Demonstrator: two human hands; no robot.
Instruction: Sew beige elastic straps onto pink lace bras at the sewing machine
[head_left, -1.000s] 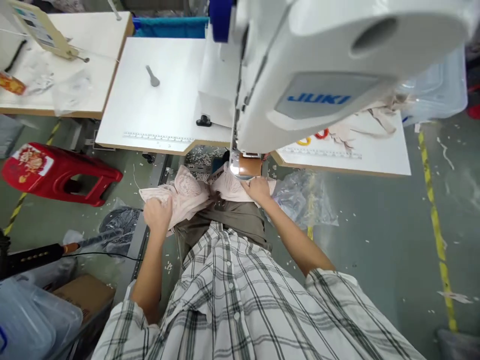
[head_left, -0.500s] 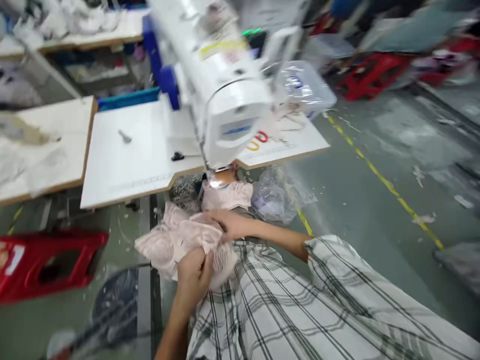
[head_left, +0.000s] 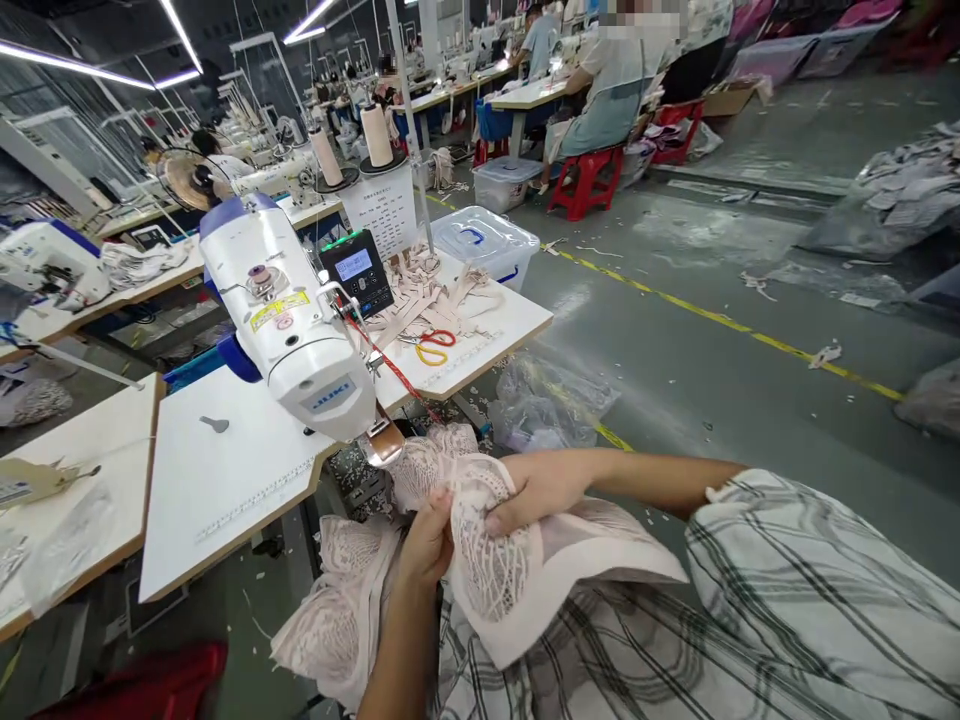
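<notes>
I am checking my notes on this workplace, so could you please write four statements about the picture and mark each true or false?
1. The left hand and right hand both hold the pale pink lace garment. True.
2. The scissors lie on the floor. False: they lie on the white tabletop.
3. The sewing machine bears the word JUKI. True.
4. The control panel screen is dark. False: it is lit.

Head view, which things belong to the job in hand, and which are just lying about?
Seemingly in the job:
lace garment, held by the left hand and right hand
sewing machine, nearby

Seemingly lying about:
scissors, untouched on the table
plastic bag on the floor
lidded box
</notes>
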